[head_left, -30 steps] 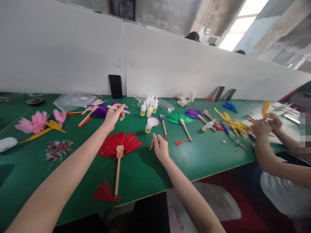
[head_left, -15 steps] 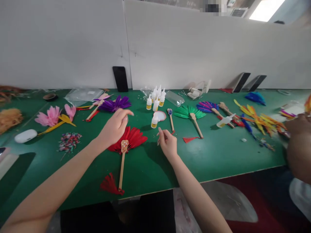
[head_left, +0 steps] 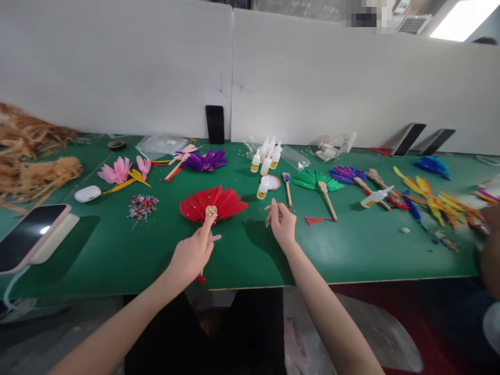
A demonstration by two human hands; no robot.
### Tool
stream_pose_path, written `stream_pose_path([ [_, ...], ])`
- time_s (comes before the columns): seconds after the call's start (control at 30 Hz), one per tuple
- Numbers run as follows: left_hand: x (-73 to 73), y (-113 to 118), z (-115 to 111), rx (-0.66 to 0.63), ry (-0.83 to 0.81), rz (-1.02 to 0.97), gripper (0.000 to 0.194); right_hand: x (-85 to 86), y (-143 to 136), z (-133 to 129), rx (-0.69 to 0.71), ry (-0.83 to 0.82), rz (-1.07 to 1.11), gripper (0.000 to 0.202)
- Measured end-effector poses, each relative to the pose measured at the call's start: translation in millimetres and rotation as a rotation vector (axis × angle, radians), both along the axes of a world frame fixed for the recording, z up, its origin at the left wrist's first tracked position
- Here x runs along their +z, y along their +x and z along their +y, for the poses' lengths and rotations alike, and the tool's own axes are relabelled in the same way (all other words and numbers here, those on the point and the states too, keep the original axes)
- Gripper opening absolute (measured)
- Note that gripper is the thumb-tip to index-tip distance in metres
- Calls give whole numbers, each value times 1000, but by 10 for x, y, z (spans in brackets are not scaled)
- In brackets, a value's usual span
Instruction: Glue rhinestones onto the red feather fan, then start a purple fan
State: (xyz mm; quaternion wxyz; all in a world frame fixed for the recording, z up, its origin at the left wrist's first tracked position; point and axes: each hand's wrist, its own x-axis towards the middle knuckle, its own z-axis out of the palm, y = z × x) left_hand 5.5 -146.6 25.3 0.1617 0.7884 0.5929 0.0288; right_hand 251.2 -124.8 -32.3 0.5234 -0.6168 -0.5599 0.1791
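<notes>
A red feather fan [head_left: 230,204] lies on the table before me, its wooden heart-shaped piece dotted with small pale beads. My left hand [head_left: 190,256] reaches over the fan's handle. Its index finger is stretched out to the beaded heart and seems to touch it; the thumb sticks out to the right, and the other fingers are curled beneath. To the right, my right hand [head_left: 283,223] is raised above the table with its fingers bent together; what they may pinch is too small to make out. A small white glue bottle [head_left: 262,188] with a yellow label stands just beyond it.
Several glue bottles [head_left: 265,159] stand farther back. A green feather fan [head_left: 318,182] lies right, a purple one [head_left: 205,160] at back left. Mixed beads [head_left: 143,207] and a phone [head_left: 33,234] are left. Part of another person's arm [head_left: 490,250] shows at the right edge.
My left hand has come down and toward me, from above the red feathers onto the fan's heart and handle. My right hand keeps its bent-finger pose. The camera view has turned left.
</notes>
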Motion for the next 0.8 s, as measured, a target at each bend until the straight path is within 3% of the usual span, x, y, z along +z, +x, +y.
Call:
stream_pose_path([
  [0.1,215,-241,9,78,128,-147,51,45,-36,-36,48,8,-37,36],
  [0.2,425,-449,-22,111,217,-199,50,128,-200,-128,198,11,-97,30],
  [0.27,514,-555,-59,108,249,-224,49,187,-404,-255,387,9,-180,30],
  [0.4,546,-714,-137,133,310,-271,46,228,-874,-530,932,1,-535,47],
  [0.47,528,-783,-170,150,340,-291,47,199,-1002,-535,1055,15,-655,53],
  [0.53,516,-848,-202,155,346,-308,46,146,-1012,-402,973,3,-706,58],
  [0.63,518,-919,-251,152,318,-340,46,60,-941,-82,495,-122,-705,60],
  [0.7,527,-930,-274,156,306,-365,47,23,-1003,58,300,-184,-707,68],
  [0.73,533,-921,-280,160,310,-377,47,12,-1100,80,289,-185,-711,72],
  [0.8,547,-877,-278,164,331,-393,47,5,-1422,37,407,-125,-715,76],
])
